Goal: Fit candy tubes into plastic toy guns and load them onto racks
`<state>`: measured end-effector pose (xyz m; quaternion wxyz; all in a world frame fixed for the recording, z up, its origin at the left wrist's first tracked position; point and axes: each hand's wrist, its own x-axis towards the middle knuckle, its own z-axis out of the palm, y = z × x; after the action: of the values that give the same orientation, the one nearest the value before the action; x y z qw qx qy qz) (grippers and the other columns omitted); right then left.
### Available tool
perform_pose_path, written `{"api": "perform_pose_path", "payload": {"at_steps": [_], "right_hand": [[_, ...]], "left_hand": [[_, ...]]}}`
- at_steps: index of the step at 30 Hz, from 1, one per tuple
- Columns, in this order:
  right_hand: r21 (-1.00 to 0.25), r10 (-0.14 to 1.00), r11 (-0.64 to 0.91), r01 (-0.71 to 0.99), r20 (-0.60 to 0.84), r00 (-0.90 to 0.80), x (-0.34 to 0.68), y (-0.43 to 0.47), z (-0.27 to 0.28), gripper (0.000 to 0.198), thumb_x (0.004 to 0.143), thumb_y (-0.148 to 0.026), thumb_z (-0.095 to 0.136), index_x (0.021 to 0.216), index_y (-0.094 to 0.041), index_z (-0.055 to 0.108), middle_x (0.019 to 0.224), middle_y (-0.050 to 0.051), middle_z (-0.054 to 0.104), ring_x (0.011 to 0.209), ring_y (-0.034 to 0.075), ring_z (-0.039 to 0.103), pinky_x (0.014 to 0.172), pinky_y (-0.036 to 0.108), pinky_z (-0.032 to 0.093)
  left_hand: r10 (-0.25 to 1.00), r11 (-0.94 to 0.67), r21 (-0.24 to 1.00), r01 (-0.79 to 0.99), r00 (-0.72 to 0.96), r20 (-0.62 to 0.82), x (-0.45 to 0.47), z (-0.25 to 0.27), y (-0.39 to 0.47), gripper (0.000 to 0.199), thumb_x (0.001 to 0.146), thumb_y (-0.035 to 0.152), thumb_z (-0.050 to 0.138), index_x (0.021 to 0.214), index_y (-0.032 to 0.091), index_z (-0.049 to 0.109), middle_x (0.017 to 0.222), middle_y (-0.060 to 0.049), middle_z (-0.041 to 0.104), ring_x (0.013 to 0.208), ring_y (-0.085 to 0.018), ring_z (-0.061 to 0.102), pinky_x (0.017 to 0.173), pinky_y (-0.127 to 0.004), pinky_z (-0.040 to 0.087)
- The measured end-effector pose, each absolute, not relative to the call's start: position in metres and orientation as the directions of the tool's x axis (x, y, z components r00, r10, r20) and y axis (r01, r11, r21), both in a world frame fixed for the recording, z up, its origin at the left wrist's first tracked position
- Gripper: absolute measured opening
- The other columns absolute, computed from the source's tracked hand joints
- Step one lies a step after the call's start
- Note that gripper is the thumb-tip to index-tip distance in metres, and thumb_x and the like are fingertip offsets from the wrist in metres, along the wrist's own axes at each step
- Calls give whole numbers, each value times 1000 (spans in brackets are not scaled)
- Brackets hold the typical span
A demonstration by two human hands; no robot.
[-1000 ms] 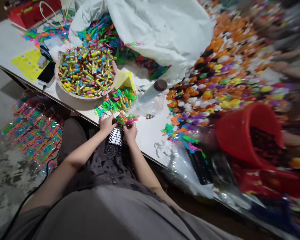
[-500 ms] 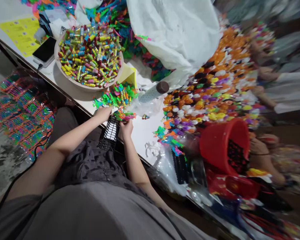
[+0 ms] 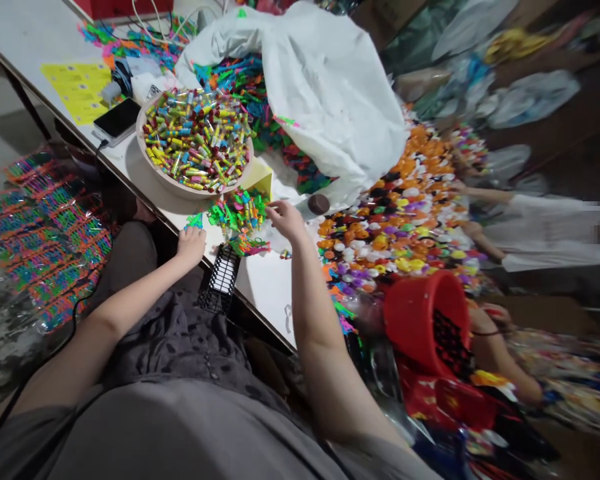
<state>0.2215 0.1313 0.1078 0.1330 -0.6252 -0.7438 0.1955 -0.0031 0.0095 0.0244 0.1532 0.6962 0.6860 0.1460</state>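
Note:
My left hand (image 3: pixel 191 247) is at the table's front edge, its fingers bent down over small green and blue plastic figures (image 3: pixel 195 221). My right hand (image 3: pixel 286 220) hovers at the right side of a mixed pile of green figures and striped tubes (image 3: pixel 240 208). Its fingers are slightly apart and nothing shows in them. Between my hands a black wire basket (image 3: pixel 221 277) juts over the edge toward my lap, with bright plastic figures (image 3: pixel 249 245) at its far end. My right hand and forearm partly hide a clear plastic bag and a brown-capped bottle (image 3: pixel 319 204).
A round tub (image 3: pixel 143 143) full of small tubes stands behind the pile. Beside it lie a phone (image 3: pixel 117 119) and yellow sheets (image 3: pixel 77 93). A white sack (image 3: pixel 340 100), heaped small toys (image 3: pixel 395 220) and a red bucket (image 3: pixel 410 320) occupy the right. Another person's arms reach in there.
My right hand has left the basket and moved up and right to the pile. My left hand has shifted left and down, away from the basket. The view has swung slightly.

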Motion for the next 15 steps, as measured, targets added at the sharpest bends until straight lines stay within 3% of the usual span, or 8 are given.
{"api": "perform_pose_path", "payload": {"at_steps": [3, 5, 9, 12, 15], "right_hand": [[-140, 952, 156, 978, -242, -187, 181, 165, 108, 40, 76, -50, 57, 85, -12, 67, 79, 10, 67, 75, 18, 61, 70, 26, 45], [-23, 913, 178, 984, -368, -174, 168, 176, 105, 35, 73, -47, 62, 75, -12, 68, 70, 8, 66, 72, 18, 61, 66, 25, 44], [69, 903, 203, 977, -399, -160, 171, 177, 112, 15, 67, -28, 67, 67, -13, 66, 67, 9, 64, 76, 23, 63, 69, 30, 47], [71, 894, 214, 974, -415, -166, 183, 167, 131, 6, 64, -19, 67, 61, -16, 63, 72, 10, 64, 88, 28, 63, 80, 40, 49], [131, 914, 180, 975, -389, -116, 203, 154, 155, 17, 62, -16, 68, 52, -17, 55, 74, 10, 63, 96, 33, 61, 86, 49, 46]], "left_hand": [[998, 63, 510, 858, -55, -31, -22, 36, -5, 23, 89, 17, 35, 99, 13, 55, 101, -18, 63, 102, -29, 53, 85, -43, 35], [994, 108, 652, 750, -102, -48, -39, 41, -18, 18, 88, 18, 39, 100, 14, 51, 95, -14, 65, 94, -26, 57, 85, -41, 36], [967, 244, 950, 197, -125, -223, -68, 42, -45, 16, 86, 16, 45, 101, 17, 47, 81, -3, 63, 73, -14, 56, 75, -29, 39], [930, 366, 903, -224, 59, -363, -76, 40, -59, 11, 85, 18, 47, 96, 18, 50, 73, 2, 56, 64, -9, 49, 64, -22, 36], [897, 440, 804, -399, 152, -415, -71, 40, -64, 4, 85, 21, 50, 87, 18, 50, 66, 4, 47, 57, -8, 41, 57, -20, 30]]}}
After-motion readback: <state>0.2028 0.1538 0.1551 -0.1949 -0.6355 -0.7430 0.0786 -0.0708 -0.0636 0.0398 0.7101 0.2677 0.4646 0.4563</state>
